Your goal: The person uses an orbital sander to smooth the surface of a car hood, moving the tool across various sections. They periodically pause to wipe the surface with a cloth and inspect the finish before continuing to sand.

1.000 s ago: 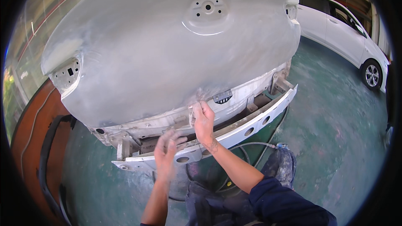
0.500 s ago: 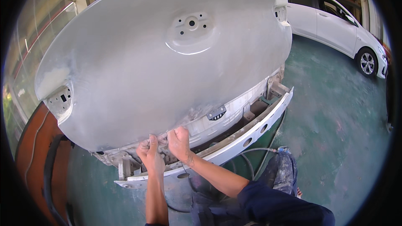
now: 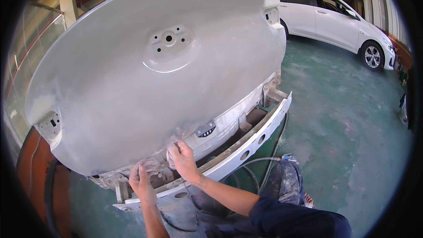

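Note:
A large, dull grey-white car body panel (image 3: 110,88) fills the upper left, with a round, holed recess at its middle and a light pocket at each end. My left hand (image 3: 142,187) is closed just below the panel's lower edge, thumb pointing up. Close by on its right, my right hand (image 3: 184,162) is closed at the same edge. A pale bit shows at its fingers, too small to name. What the left fingers hold, if anything, is hidden. White dust marks the panel edge near both hands.
Below the hands runs a white bumper bar (image 3: 233,161) with round holes. A grey hose (image 3: 251,172) lies behind my dusty trouser leg (image 3: 284,183) on the green floor (image 3: 326,132). A white car (image 3: 337,26) stands at the far right, an orange-brown board (image 3: 33,167) at the left.
The view has shifted, so panel and parked car sit further left. My hands stand slightly further apart than before, both still closed at the panel's lower edge.

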Available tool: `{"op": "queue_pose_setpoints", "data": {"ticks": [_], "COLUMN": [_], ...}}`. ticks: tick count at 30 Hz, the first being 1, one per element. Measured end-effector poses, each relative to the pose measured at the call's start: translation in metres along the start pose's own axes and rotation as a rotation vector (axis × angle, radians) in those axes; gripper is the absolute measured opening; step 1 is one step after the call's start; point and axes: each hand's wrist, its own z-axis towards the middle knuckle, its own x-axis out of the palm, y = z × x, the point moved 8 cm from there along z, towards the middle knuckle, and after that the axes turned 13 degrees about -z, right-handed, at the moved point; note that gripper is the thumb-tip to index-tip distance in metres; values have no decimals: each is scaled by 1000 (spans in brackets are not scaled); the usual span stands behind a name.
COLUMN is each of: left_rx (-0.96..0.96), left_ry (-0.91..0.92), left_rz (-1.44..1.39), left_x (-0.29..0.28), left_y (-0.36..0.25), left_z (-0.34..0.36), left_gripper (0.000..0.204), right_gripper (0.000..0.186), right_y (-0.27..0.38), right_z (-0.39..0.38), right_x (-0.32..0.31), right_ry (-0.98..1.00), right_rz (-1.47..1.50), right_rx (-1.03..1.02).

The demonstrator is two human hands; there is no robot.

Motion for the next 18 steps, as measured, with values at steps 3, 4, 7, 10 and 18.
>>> {"op": "queue_pose_setpoints", "data": {"ticks": [3, 4, 7, 10, 18], "left_rx": [-99, -134, -218, -173, -27], "left_ry": [70, 114, 189, 306, 245], "left_rz": [73, 90, 125, 177, 232], "left_x": [6, 20, 55, 76, 84], "left_y": [4, 9, 29, 48, 35], "left_z": [-21, -29, -43, -50, -41], "left_gripper": [39, 38, 37, 40, 41], "right_gripper": [17, 19, 19, 20, 21], "right_y": [15, 19, 18, 23, 46], "right_z": [-6, -10, -17, -37, 3], "right_x": [-31, -42, -75, -88, -34], "right_ry": [-42, -49, -52, 7, -31], "right_rz": [-252, -348, -588, -578, -694], "right_rx": [-47, -70, -92, -13, -244]}}
